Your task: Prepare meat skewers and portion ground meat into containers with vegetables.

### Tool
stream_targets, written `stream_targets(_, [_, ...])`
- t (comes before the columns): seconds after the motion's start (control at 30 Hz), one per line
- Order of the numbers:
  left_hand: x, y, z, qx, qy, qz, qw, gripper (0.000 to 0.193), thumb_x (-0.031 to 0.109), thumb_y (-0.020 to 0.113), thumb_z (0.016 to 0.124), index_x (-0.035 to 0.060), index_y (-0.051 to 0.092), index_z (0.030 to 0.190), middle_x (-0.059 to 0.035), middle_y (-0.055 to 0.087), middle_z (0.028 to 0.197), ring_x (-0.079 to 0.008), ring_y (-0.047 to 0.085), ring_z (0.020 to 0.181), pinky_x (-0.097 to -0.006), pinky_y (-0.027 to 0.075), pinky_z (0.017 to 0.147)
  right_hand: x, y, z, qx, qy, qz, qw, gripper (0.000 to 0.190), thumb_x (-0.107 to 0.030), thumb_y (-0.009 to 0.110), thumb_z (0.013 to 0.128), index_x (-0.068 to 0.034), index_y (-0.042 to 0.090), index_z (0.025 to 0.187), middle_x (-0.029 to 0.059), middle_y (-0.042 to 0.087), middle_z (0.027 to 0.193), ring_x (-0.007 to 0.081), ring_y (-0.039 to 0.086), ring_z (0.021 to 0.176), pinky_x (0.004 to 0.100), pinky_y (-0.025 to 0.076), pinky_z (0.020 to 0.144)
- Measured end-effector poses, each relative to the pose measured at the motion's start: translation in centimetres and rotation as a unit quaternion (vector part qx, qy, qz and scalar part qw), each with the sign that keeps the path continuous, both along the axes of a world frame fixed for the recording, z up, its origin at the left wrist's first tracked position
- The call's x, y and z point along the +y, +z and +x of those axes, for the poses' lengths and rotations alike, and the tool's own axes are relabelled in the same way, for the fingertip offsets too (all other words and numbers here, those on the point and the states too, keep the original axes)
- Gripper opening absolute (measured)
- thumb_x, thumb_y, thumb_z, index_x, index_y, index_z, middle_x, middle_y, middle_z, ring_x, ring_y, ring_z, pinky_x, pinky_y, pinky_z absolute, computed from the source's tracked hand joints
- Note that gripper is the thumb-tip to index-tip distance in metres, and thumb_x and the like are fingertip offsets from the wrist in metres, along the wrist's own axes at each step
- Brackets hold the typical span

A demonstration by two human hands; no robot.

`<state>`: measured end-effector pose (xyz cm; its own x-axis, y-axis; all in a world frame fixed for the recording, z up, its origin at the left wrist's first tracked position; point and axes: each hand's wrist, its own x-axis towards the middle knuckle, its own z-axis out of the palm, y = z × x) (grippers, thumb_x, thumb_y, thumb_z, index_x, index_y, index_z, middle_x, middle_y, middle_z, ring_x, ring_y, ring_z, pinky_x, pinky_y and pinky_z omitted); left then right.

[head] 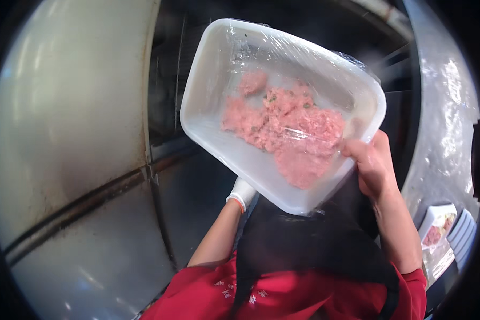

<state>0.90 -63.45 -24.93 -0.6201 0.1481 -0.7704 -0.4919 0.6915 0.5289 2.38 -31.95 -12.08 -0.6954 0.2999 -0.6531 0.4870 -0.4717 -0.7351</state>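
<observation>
A white plastic tub (208,80) covered with clear cling film is held tilted in front of me. Raw minced meat (300,120) with green flecks lies on its bottom, seen through the film. My right hand (370,162) is bare and grips the tub's lower right corner, thumb over the rim. My left hand (243,192), in a white glove with an orange cuff edge, is under the tub's lower left side; its fingers are hidden behind the tub.
Large metal doors (76,100) with brown-stained edges stand on the left. On the right runs a shiny, film-like covered surface (444,120), bearing a small white tray (426,226) with minced meat beside several stacked pale trays (464,236). A dark open space lies behind the tub.
</observation>
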Motion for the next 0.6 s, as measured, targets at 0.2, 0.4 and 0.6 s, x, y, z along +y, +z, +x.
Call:
stream_targets(0.2, [-0.3, -2.6, -3.2, -0.160, 0.089, -0.019, 0.983, 0.032, 0.018, 0.058, 0.091, -0.0012, 0.059, 0.117, -0.0065, 0.065, 0.105, -0.0142, 0.058, 0.096, -0.0269, 0.045, 0.087, -4.0, -9.9, -8.4, 0.016, 0.033, -0.050, 0.998, 0.022, -0.001, 0.055, 0.069, 0.004, 0.061, 0.089, 0.0031, 0.059, 0.078, 0.0110, 0.053, 0.068, 0.0254, 0.042, 0.061])
stream_targets(0.4, [-5.0, -4.2, -7.1, -0.206, 0.121, 0.025, 0.971, 0.040, 0.020, 0.059, 0.093, -0.0012, 0.054, 0.126, -0.0045, 0.062, 0.110, -0.0096, 0.056, 0.094, -0.0238, 0.044, 0.086, -9.7, -16.4, -21.0, 0.048, 0.141, 0.008, 0.989, 0.023, -0.005, 0.058, 0.073, 0.002, 0.064, 0.094, 0.0097, 0.065, 0.084, 0.0174, 0.062, 0.079, 0.0314, 0.050, 0.069])
stream_targets(0.6, [-6.6, -4.6, -12.2, -0.218, 0.129, 0.001, 0.967, 0.041, 0.026, 0.054, 0.096, 0.0052, 0.051, 0.131, -0.0057, 0.060, 0.116, -0.0130, 0.058, 0.101, -0.0273, 0.045, 0.089, -18.5, -24.2, -31.7, -0.026, 0.231, 0.183, 0.955, 0.061, -0.038, 0.066, 0.079, 0.013, 0.050, 0.106, 0.0313, 0.063, 0.093, 0.0424, 0.064, 0.092, 0.0442, 0.053, 0.081])
